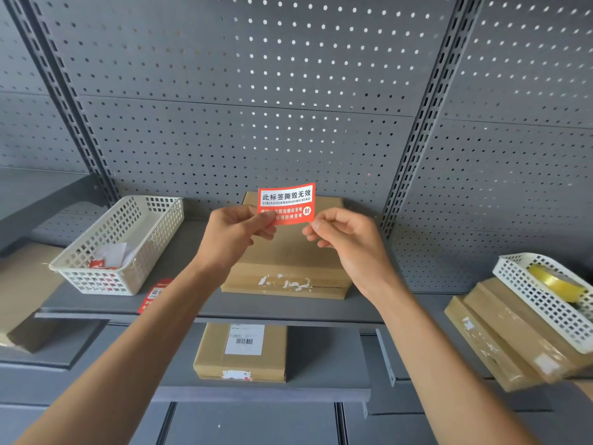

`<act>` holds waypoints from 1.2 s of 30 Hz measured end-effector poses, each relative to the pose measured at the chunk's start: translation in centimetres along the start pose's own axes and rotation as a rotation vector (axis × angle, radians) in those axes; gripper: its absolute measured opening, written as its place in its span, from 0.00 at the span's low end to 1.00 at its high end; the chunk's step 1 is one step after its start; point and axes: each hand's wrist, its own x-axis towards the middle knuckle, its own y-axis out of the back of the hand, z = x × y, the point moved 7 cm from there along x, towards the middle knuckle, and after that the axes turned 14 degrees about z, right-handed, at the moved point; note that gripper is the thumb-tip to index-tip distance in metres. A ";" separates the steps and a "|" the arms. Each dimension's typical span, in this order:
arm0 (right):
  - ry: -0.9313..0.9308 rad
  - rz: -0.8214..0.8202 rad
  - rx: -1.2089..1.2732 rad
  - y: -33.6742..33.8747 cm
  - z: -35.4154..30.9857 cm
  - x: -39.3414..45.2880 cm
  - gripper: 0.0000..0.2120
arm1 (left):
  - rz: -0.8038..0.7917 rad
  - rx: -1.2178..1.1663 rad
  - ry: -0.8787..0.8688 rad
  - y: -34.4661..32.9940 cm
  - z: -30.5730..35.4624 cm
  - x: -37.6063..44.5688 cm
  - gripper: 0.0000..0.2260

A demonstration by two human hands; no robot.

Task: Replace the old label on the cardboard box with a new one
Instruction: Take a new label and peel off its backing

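A red seal label (286, 203) is held up in the air above the cardboard box (285, 252), which lies flat on the grey shelf (199, 303) against the perforated back panel. The left hand (234, 232) pinches the label's lower left corner between thumb and fingers, and the right hand (340, 232) pinches its lower right corner the same way. The label looks thin, light and floppy, bowing a little between the two grips; if its backing is off, which cannot be told from here, the underside will stick to skin or fold onto itself. Holding it by the corners and edges keeps it taut and leaves the printed face clean. On the box's front edge, torn white scraps (284, 282) mark where the old label was peeled away, so the new one probably belongs across that seam. The box itself seems stiff and steady enough to press against. A white mesh basket (122, 245) with paper scraps stands to the left.
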 end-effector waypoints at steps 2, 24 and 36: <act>-0.003 0.017 0.027 0.4 0.2 -0.1 0.06 | -0.040 0.021 -0.009 -0.8 -0.3 -0.5 0.10; 0.192 -0.043 -0.060 0.5 -2.1 -2.5 0.06 | 0.102 0.214 -0.600 -3.1 4.4 -6.8 0.06; 0.242 -0.105 -0.143 -0.3 -2.7 -2.2 0.06 | 0.075 0.209 -0.620 -2.0 5.0 -7.1 0.04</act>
